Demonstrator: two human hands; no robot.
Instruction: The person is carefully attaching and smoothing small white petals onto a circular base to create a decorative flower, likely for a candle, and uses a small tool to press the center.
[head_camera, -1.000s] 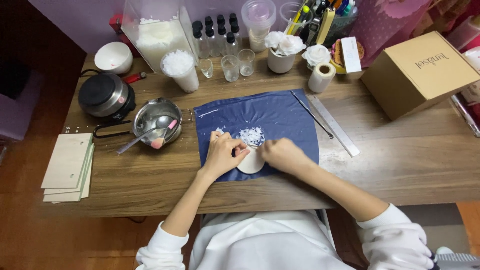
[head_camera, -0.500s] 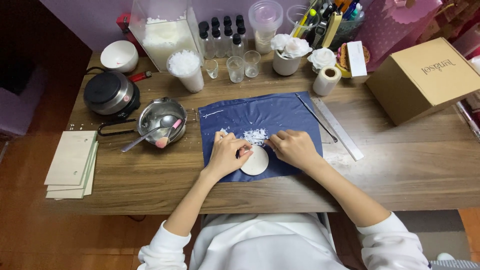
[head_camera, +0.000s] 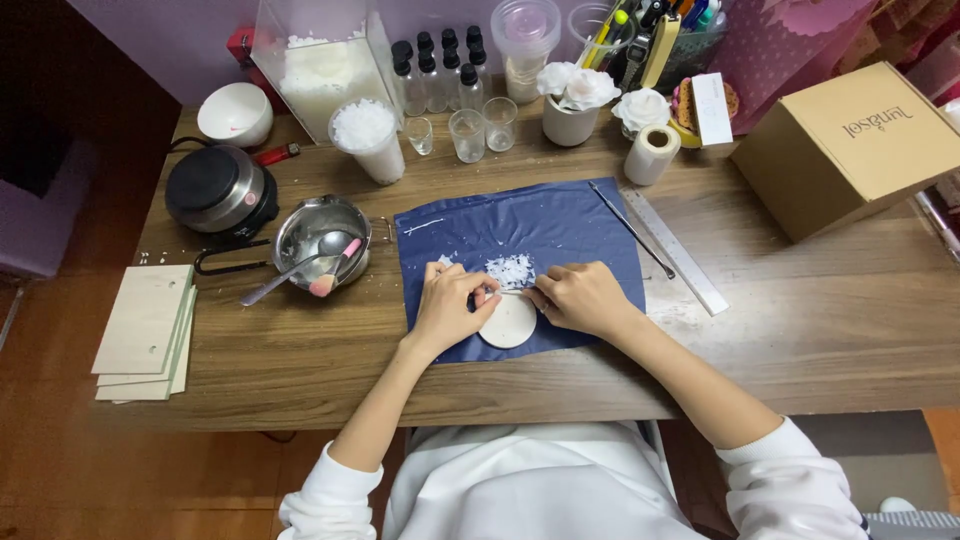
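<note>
The head view shows both hands working on a small white disc (head_camera: 508, 323) that lies on the near edge of a dark blue sheet (head_camera: 520, 225), in the middle of the wooden table (head_camera: 800, 330). Compared with one second ago, the hands sit a little more apart: the left hand (head_camera: 450, 305) now rests on the left rim of the disc and the right hand (head_camera: 580, 297) on its upper right rim, so more of the white face is open to see. Half a second ago the disc was already uncovered, and it stays at the same place since then. The fingers of both hands are curled and meet just above the disc; the left hand seems to pinch a thin dark tool, but it is too small to be sure. Just behind the fingers is a little heap of white flakes (head_camera: 511, 268) on the sheet, which looks unchanged. My judgement is that the work is still on the edge of the disc, a fine trimming or scraping, not finished. To the left stands a steel pot (head_camera: 322, 240) with a spoon, well apart from the hands, and a metal ruler (head_camera: 675, 252) lies to the right.
</note>
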